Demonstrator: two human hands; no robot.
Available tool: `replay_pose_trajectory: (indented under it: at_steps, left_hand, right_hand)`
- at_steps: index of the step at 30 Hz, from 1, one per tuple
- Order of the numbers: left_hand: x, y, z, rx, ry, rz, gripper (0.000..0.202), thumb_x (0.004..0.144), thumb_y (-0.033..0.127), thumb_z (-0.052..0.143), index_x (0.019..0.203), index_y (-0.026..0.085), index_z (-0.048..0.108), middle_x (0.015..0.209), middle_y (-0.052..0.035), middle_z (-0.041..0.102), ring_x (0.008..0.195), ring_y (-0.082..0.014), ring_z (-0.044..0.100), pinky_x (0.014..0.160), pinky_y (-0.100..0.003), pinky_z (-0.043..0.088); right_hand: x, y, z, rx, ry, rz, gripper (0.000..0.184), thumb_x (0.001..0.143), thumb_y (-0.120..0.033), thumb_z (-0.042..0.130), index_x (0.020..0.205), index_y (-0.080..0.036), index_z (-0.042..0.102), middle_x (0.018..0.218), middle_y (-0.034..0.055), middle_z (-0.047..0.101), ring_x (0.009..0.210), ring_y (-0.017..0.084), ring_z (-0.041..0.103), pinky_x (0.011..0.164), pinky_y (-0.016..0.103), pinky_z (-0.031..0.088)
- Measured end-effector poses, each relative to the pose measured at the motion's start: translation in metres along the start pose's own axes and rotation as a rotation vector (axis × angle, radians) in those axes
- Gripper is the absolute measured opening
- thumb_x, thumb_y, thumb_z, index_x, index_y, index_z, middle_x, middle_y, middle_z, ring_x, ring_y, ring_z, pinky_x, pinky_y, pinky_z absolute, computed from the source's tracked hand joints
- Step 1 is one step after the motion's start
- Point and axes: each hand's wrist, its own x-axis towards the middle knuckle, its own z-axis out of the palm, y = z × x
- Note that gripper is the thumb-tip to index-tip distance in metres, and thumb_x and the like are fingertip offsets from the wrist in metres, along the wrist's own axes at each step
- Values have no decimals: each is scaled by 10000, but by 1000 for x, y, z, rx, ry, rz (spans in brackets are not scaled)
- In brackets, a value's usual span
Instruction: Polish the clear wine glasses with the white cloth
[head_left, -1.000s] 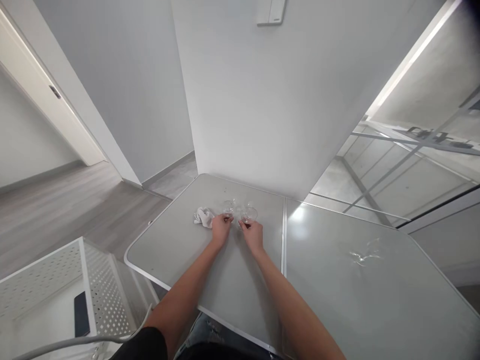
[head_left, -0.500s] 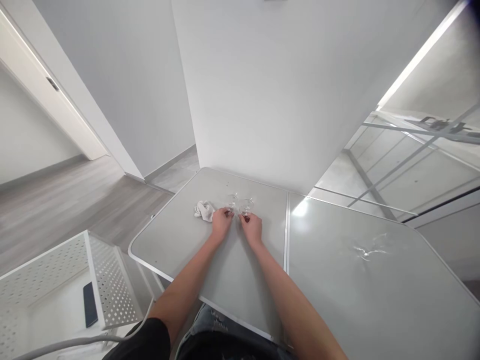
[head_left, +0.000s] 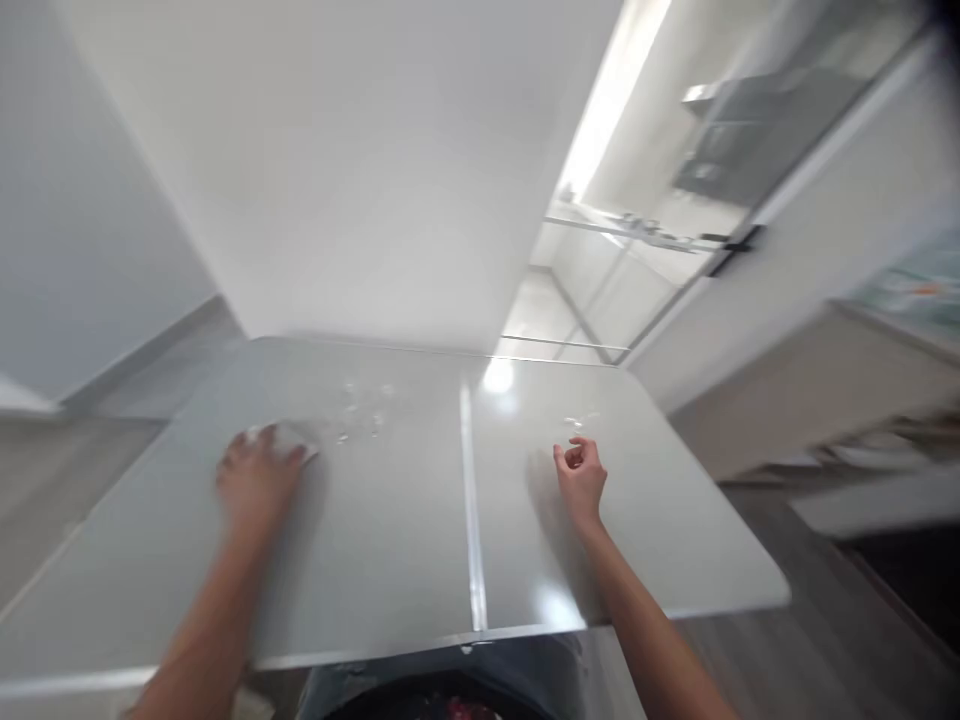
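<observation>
Far left of the frame, lower half: left hand (head_left: 259, 475) palm down and blurred, fingers spread over a white, crumpled, soft-looking cloth (head_left: 306, 452) on the tabletop; one fold shows past the thumb. Fingers appear to cover the cloth, but whether they pinch it or merely rest on it, cannot tell. Left of centre, just beyond that hand: a cluster of clear, colourless, glass-like pieces (head_left: 376, 421), no hand on them, known mostly by small bright glints; rims and count lost in blur. Middle: a straight, pale metallic seam strip (head_left: 472, 500) divides the smooth, grey, glossy tabletop (head_left: 405, 550), which has rounded corners and a thin light edging. Right of centre: right hand (head_left: 581, 480) raised a little, its shadow falling to the left; fingers loosely curled, a gap between thumb and forefinger, nothing seen in them. Just past the fingertips lies another clear, shiny, thin-looking piece (head_left: 576, 422), outline unclear; contact cannot be told. Upper right: a glossy see-through panel with grey bars (head_left: 637, 232). Step in hand, by my reading: left at the cloth, right reaching towards the lone clear piece. Closing on it would call for a light pinch at an edge; such slick, transparent stuff could slip, and its edges are hard to judge.
</observation>
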Motion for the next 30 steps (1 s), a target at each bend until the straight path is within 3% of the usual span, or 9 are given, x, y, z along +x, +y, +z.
replay_pose_trajectory:
  at_steps: [1,4,10,14,17,20,22,27,30]
  left_hand:
    - [3,-3,3,59,-89,12,485,810,501,649,1233,271,589,1254,-45,650,1187,-320,552,940,-411,453]
    - [0,-7,3,128,-113,-32,349,865,521,503,1169,353,538,1027,59,689,990,-226,611,789,-300,474]
    - [-66,29,-24,-242,-290,248,284,823,470,503,1005,295,632,611,33,613,618,-220,592,602,-284,428]
    - [-111,62,-9,-528,-341,448,266,768,392,555,967,253,661,876,2,729,765,-214,663,734,-295,496]
    - [-130,69,2,-661,-398,603,208,770,303,555,942,247,658,986,-24,723,916,-220,669,843,-306,498]
    - [-136,65,-1,-790,-487,698,186,777,249,556,931,238,660,997,-54,703,958,-225,655,882,-322,491]
    - [-135,61,-7,-897,-657,776,178,764,266,584,907,229,683,985,-74,703,943,-237,655,883,-335,498]
    - [-129,58,-13,-1158,-1358,897,318,708,468,683,814,172,731,859,-112,697,813,-261,645,774,-343,514]
    - [-131,58,-8,-1203,-1487,924,330,695,448,714,852,158,732,858,-93,698,788,-242,630,747,-321,502]
  right_hand:
    - [13,21,-17,-44,37,42,401,838,-488,631,1089,-177,611,701,-8,625,639,177,589,709,302,455]
    - [47,67,-45,-98,47,196,569,740,-516,716,1164,-149,620,716,-1,641,689,203,617,702,304,455]
    - [97,79,-20,-1,-32,321,753,643,-483,805,1255,-68,658,804,62,718,718,199,649,705,284,485]
    - [117,63,2,-6,-29,313,587,693,-414,771,1179,-86,724,808,82,757,731,210,680,710,281,484]
    - [119,50,8,-36,-12,285,395,753,-381,701,998,-84,786,830,150,771,768,251,696,734,312,480]
    - [105,25,20,-29,-7,211,377,818,-408,627,914,-85,796,885,196,772,825,282,697,772,337,473]
    - [81,-5,39,50,-70,99,401,836,-458,617,878,-102,797,821,157,772,789,276,692,758,333,473]
    - [-24,-116,101,475,-593,-246,340,826,-469,655,697,-170,755,799,53,755,794,243,699,694,284,482]
    - [-80,-170,139,577,-841,-327,304,848,-402,637,668,-179,738,731,17,715,814,220,690,708,258,467]
